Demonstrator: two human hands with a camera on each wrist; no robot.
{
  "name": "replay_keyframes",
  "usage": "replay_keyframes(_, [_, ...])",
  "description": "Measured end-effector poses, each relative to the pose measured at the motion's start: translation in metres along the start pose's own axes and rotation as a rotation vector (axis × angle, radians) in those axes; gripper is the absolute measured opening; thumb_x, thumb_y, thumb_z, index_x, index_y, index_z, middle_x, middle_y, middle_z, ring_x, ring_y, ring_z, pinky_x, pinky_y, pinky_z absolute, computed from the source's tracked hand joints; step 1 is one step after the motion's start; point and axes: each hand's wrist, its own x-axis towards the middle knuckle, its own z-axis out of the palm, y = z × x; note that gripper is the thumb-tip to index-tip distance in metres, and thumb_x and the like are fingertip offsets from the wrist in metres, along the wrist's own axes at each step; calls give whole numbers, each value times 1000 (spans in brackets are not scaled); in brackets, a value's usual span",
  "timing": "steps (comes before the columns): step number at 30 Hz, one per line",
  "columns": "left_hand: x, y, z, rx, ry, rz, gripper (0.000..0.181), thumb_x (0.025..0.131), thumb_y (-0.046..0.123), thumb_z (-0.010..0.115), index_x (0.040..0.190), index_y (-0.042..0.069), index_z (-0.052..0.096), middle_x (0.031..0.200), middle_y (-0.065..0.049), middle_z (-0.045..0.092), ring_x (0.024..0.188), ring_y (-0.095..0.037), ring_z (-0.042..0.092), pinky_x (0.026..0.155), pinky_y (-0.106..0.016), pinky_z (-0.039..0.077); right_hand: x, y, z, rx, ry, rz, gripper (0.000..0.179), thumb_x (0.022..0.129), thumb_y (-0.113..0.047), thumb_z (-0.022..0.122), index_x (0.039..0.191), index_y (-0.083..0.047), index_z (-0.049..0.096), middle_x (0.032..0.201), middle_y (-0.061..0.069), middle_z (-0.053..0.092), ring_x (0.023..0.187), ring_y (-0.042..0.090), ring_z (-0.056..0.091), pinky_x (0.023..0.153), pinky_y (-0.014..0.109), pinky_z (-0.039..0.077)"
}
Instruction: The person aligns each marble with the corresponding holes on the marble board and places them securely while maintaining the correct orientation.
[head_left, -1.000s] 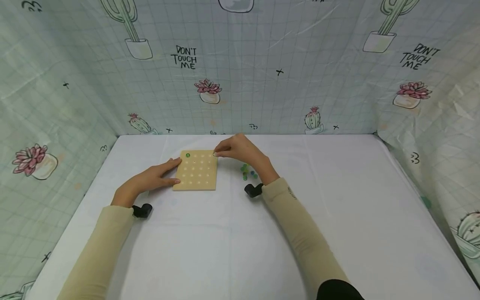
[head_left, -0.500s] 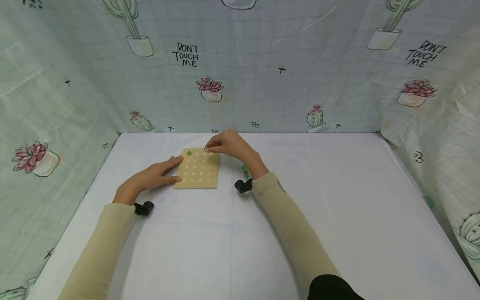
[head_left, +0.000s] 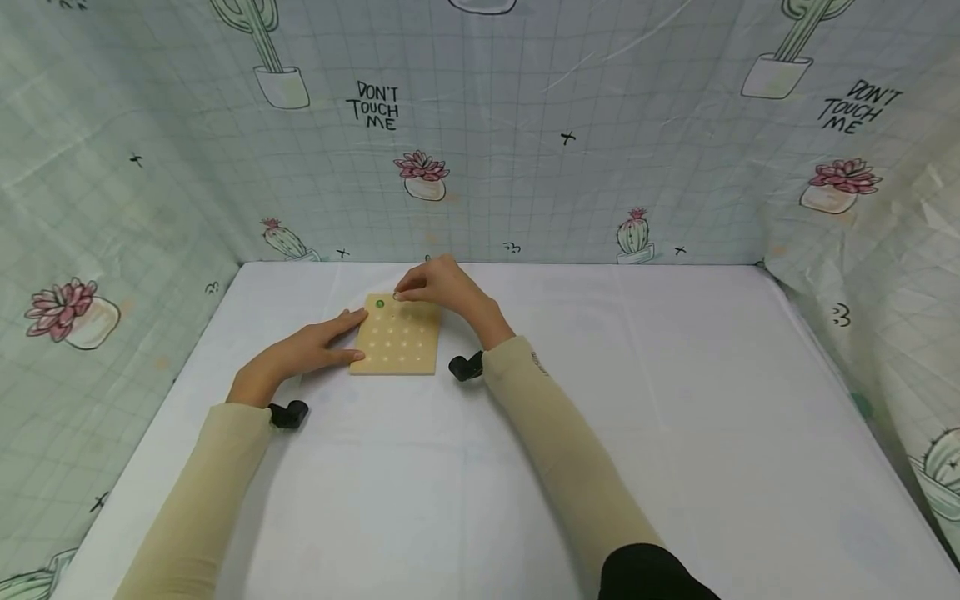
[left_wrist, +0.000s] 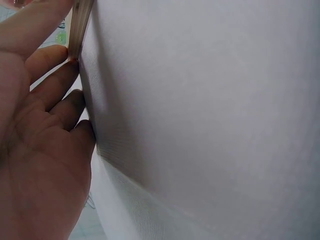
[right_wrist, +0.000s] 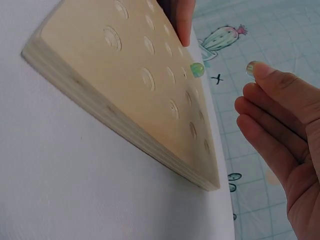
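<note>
A square wooden board (head_left: 393, 350) with rows of round hollows lies on the white table. One green marble (head_left: 380, 304) sits in a hollow at its far left corner; the right wrist view also has this marble (right_wrist: 197, 69). My left hand (head_left: 303, 350) rests against the board's left edge, thumb and fingers spread along it. Above the far edge, my right hand (head_left: 444, 290) pinches a small glassy marble (right_wrist: 251, 68) at its fingertips, just right of the seated one. The fingers hide most of the held marble.
White cloth (head_left: 525, 467) covers the table around the board. A printed curtain (head_left: 495, 183) with cactus drawings hangs behind it and at both sides. Black wrist cameras (head_left: 467, 367) sit at both cuffs.
My right hand has moved left over the board's far edge with its marble. The loose marbles right of the board are now hidden by the right arm. My left hand keeps its place.
</note>
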Motion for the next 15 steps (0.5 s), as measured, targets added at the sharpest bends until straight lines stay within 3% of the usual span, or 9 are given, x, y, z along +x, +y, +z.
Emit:
replay_keyframes(9, [0, 0, 0, -14, -2, 7, 93, 95, 55, 65, 165, 20, 15, 169, -21, 4, 155, -43, 4, 120, -67, 11, 11, -1, 7, -13, -17, 61, 24, 97, -32, 71, 113, -17, 80, 111, -5, 77, 99, 7, 67, 86, 22, 52])
replay_keyframes(15, [2, -3, 1, -9, 0, 6, 93, 95, 56, 65, 165, 22, 14, 169, -19, 4, 155, -42, 4, 121, -66, 11, 16, 3, 14, -46, -31, 73, 21, 96, -28, 73, 111, -16, 81, 107, -4, 78, 94, 7, 67, 82, 19, 52])
